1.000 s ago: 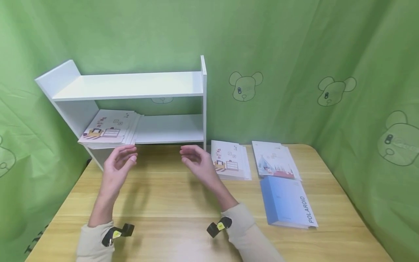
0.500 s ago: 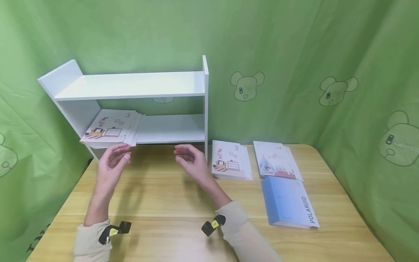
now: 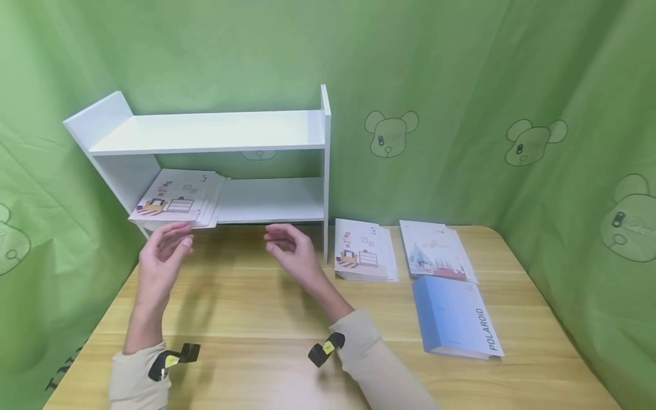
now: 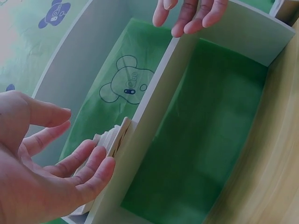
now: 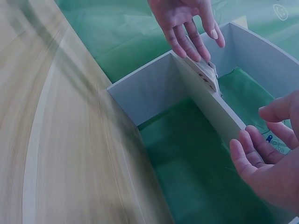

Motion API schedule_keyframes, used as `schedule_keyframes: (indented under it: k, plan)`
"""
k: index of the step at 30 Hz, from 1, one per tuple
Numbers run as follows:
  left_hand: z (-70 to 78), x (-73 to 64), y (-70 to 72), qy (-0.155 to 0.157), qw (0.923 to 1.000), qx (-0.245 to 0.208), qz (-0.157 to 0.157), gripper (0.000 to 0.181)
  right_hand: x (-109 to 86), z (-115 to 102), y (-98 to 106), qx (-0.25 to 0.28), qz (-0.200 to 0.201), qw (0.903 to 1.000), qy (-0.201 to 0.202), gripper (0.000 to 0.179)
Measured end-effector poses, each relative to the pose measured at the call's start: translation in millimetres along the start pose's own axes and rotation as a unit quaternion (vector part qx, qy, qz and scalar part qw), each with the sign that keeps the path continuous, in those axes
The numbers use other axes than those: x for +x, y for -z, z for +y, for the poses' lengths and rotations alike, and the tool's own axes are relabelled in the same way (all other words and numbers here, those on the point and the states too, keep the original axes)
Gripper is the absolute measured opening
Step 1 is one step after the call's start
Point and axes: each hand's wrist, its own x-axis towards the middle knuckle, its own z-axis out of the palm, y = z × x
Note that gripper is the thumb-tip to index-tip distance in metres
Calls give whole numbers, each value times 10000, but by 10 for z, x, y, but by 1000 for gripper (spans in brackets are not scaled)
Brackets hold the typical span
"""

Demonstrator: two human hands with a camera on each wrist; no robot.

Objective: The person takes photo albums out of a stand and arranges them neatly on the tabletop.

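My left hand (image 3: 163, 256) is held up in front of the shelf's left part, its fingers loosely bent with nothing in them. Just beyond its fingertips, a stack of illustrated books (image 3: 174, 196) lies flat at the left end of the middle board of the white shelf (image 3: 271, 199). In the left wrist view the fingers overlap the stack's edge (image 4: 119, 137). Facing it, my right hand (image 3: 296, 250) hovers before the right part of the same board, also relaxed and holding nothing. The right wrist view shows its curved fingers (image 5: 254, 151) near the board's front edge.
Right of the shelf, a second illustrated stack (image 3: 361, 250) lies on the wooden table (image 3: 246, 359). Beyond it is another stack with a tent picture (image 3: 433, 250), and in front of that a blue book marked POLAROID (image 3: 456, 316). A green curtain (image 3: 451, 68) hangs behind.
Both hands have drifted left and slightly apart from the shelf's middle, staying unfilled. The whole scene has shifted a little to the right in the head view. The books have not moved.
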Motion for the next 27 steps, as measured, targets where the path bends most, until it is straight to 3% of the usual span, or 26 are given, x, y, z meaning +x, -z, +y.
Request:
schedule_keyframes:
  k: [27]
  plan:
    - [29, 64, 275, 172, 9947, -192, 997, 38, 85, 35, -234, 200, -80, 9998, -39, 41]
